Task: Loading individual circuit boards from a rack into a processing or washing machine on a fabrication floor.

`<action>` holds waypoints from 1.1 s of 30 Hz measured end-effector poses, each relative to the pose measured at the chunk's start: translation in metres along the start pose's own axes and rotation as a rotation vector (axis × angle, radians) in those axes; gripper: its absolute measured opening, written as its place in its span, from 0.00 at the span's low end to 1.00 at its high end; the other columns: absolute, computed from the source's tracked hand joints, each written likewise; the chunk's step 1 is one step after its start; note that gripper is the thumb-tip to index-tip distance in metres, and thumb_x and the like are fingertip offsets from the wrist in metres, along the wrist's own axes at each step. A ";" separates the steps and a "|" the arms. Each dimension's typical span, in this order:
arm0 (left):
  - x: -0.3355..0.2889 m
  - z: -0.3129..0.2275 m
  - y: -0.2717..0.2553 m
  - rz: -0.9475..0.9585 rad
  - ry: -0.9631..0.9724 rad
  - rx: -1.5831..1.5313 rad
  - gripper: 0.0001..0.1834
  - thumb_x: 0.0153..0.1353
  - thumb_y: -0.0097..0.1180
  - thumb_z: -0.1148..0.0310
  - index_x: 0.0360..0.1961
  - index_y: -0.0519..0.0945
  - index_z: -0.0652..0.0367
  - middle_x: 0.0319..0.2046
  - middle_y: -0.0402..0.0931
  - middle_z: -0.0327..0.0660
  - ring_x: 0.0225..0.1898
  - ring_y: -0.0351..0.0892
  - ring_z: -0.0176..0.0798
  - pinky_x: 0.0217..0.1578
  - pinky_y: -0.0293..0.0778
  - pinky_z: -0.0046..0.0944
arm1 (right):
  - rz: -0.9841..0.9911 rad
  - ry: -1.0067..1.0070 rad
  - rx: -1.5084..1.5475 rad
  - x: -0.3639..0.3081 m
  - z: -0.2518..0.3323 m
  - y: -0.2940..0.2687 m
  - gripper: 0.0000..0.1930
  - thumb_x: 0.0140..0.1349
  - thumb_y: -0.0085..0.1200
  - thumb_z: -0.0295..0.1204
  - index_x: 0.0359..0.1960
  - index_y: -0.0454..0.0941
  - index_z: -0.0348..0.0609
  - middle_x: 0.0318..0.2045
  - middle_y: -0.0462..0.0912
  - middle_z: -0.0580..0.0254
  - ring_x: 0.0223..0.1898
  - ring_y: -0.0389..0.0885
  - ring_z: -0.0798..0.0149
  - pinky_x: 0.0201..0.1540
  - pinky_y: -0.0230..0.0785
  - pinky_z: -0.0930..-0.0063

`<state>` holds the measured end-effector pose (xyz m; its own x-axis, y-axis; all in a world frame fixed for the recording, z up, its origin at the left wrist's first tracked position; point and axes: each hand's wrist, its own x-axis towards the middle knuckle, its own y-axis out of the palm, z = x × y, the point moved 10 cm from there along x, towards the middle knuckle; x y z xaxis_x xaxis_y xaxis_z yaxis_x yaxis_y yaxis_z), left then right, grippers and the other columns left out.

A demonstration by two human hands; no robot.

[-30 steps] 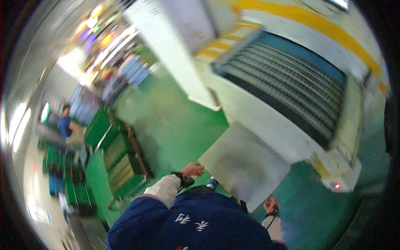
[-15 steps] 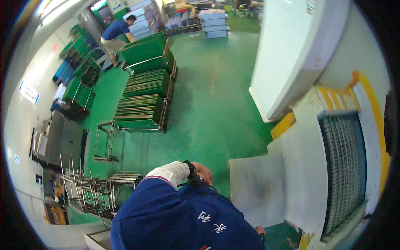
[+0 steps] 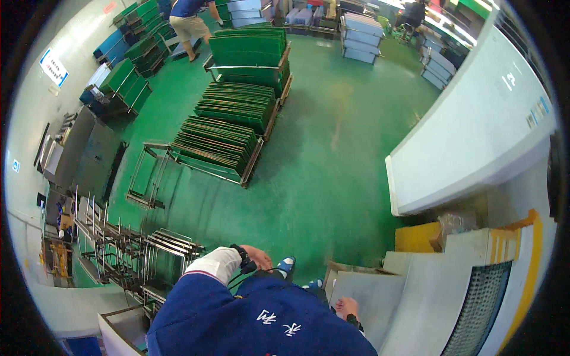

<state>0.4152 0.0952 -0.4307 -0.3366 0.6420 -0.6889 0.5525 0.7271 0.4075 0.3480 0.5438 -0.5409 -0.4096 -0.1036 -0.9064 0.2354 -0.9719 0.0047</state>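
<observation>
My left hand (image 3: 259, 257) hangs in front of my body, below a white cuff and a black wristband with a thin dark cable. Its fingers look loosely stretched, and nothing shows in them. Lower and to the right, my right hand (image 3: 347, 307) is partly seen beyond my dark blue top, also with a black wristband. Its fingers are too small and covered to read. It is nearest to a pale grey flat panel (image 3: 371, 299) beside it; touching cannot be made out. My blue-and-white shoes (image 3: 287, 264) stand on the green floor (image 3: 320, 178).
Racks of upright green panels (image 3: 217, 145) stand ahead, beside an empty metal frame (image 3: 148, 175). Metal rod racks (image 3: 169, 252) are close on the left. A large white cabinet (image 3: 469, 124) rises on the right. A person (image 3: 190, 24) bends at the far left; blue crates (image 3: 360, 38) are stacked farther off.
My view has swung, moving the panel racks and white cabinet rightward. My left hand sits farther left in view, my right hand shows more, and my shoes have come into sight.
</observation>
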 end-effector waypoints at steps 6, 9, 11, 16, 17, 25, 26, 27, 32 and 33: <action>-0.046 0.016 -0.015 -0.276 -0.170 -0.271 0.25 0.54 0.57 0.49 0.49 0.75 0.50 0.43 0.74 0.32 0.41 0.72 0.34 0.36 0.72 0.40 | 0.040 -0.035 -0.274 -0.014 0.138 0.055 0.12 0.58 0.48 0.34 0.30 0.74 0.35 0.23 0.78 0.53 0.22 0.78 0.59 0.21 0.71 0.67; -0.037 0.028 -0.034 -0.333 -0.136 -0.349 0.27 0.54 0.57 0.46 0.51 0.74 0.48 0.40 0.74 0.28 0.39 0.70 0.30 0.33 0.69 0.37 | 0.093 0.078 -0.350 0.033 0.163 0.037 0.14 0.58 0.46 0.35 0.28 0.76 0.36 0.21 0.78 0.51 0.19 0.78 0.59 0.17 0.68 0.65; -0.044 -0.003 -0.050 -0.338 -0.113 -0.339 0.27 0.54 0.57 0.47 0.52 0.74 0.47 0.39 0.74 0.27 0.40 0.69 0.29 0.32 0.67 0.36 | 0.103 0.268 -0.226 0.088 0.148 0.009 0.13 0.59 0.45 0.35 0.28 0.76 0.37 0.20 0.78 0.53 0.18 0.77 0.60 0.16 0.66 0.64; -0.071 -0.046 -0.089 -0.593 -0.034 -0.508 0.24 0.58 0.55 0.53 0.53 0.73 0.50 0.47 0.73 0.33 0.47 0.71 0.34 0.42 0.69 0.43 | 0.135 0.209 -0.266 0.102 0.280 0.043 0.08 0.58 0.48 0.32 0.23 0.67 0.44 0.17 0.69 0.63 0.14 0.66 0.68 0.14 0.58 0.75; -0.077 -0.060 -0.097 -0.617 -0.004 -0.535 0.23 0.58 0.55 0.54 0.53 0.73 0.51 0.48 0.73 0.34 0.48 0.70 0.35 0.43 0.69 0.44 | 0.208 0.171 -0.219 0.104 0.311 0.054 0.08 0.58 0.48 0.32 0.24 0.67 0.44 0.17 0.69 0.63 0.14 0.66 0.68 0.14 0.59 0.75; -0.103 -0.104 -0.176 -0.805 0.122 -0.540 0.23 0.58 0.55 0.54 0.52 0.74 0.52 0.46 0.74 0.34 0.48 0.70 0.35 0.43 0.70 0.38 | 0.033 -0.042 -0.313 0.162 0.492 0.117 0.08 0.59 0.50 0.30 0.25 0.69 0.39 0.18 0.71 0.60 0.14 0.67 0.67 0.14 0.61 0.73; -0.101 -0.102 -0.193 -0.799 0.146 -0.520 0.23 0.58 0.55 0.54 0.52 0.74 0.52 0.46 0.74 0.34 0.48 0.70 0.35 0.44 0.69 0.37 | 0.043 -0.027 -0.350 0.178 0.500 0.124 0.08 0.60 0.49 0.30 0.28 0.70 0.38 0.20 0.74 0.57 0.15 0.70 0.66 0.15 0.65 0.73; -0.102 -0.093 -0.201 -0.819 0.167 -0.527 0.23 0.58 0.56 0.53 0.52 0.75 0.52 0.46 0.74 0.34 0.48 0.70 0.35 0.44 0.69 0.36 | 0.033 -0.077 -0.396 0.159 0.527 0.160 0.08 0.59 0.49 0.28 0.25 0.67 0.39 0.18 0.70 0.60 0.14 0.66 0.68 0.14 0.60 0.73; -0.140 -0.112 -0.281 -0.903 0.107 -0.726 0.22 0.57 0.57 0.55 0.51 0.76 0.52 0.46 0.73 0.33 0.49 0.70 0.35 0.45 0.68 0.36 | 0.176 0.011 -0.334 0.197 0.560 0.250 0.08 0.57 0.49 0.25 0.23 0.65 0.39 0.17 0.67 0.61 0.14 0.63 0.70 0.13 0.57 0.74; -0.143 -0.112 -0.307 -0.842 0.144 -0.767 0.21 0.57 0.57 0.55 0.49 0.77 0.53 0.46 0.74 0.33 0.48 0.70 0.35 0.45 0.68 0.38 | 0.128 -0.048 -0.449 0.203 0.571 0.263 0.08 0.57 0.49 0.25 0.23 0.65 0.39 0.17 0.68 0.61 0.14 0.63 0.70 0.13 0.57 0.74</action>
<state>0.2085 -0.1928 -0.3901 -0.4902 -0.1325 -0.8615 -0.4824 0.8644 0.1415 -0.1765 0.1462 -0.4828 -0.3899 -0.2369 -0.8898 0.6405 -0.7641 -0.0772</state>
